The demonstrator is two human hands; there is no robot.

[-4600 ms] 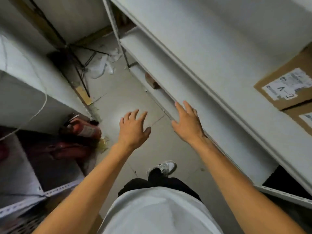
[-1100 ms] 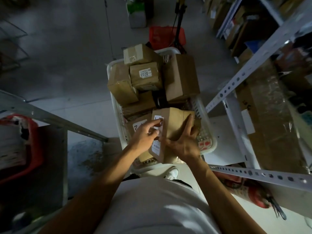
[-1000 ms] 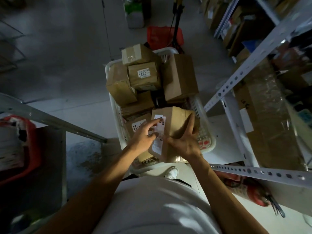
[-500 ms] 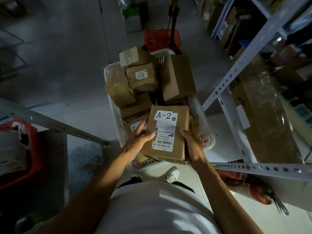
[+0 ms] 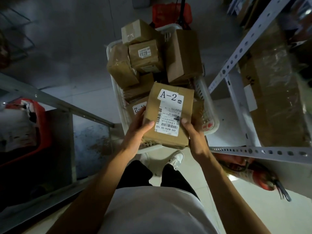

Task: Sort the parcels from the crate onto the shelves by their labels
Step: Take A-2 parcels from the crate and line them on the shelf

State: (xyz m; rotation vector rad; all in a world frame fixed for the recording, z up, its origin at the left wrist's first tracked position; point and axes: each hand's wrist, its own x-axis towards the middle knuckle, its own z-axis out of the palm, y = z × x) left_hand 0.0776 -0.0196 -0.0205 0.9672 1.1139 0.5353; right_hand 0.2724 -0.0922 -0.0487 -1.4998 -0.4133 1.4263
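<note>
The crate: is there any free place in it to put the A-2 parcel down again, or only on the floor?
The crate is crowded with stacked parcels. Bare floor lies left of it, and a pale patch between crate and shelf upright.

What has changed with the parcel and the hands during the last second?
The parcel was turned label-up, so "A-2" now faces the camera, and lifted slightly toward the person. The left hand and right hand shifted to grip its side edges. The crate and its other boxes stayed put.
</note>
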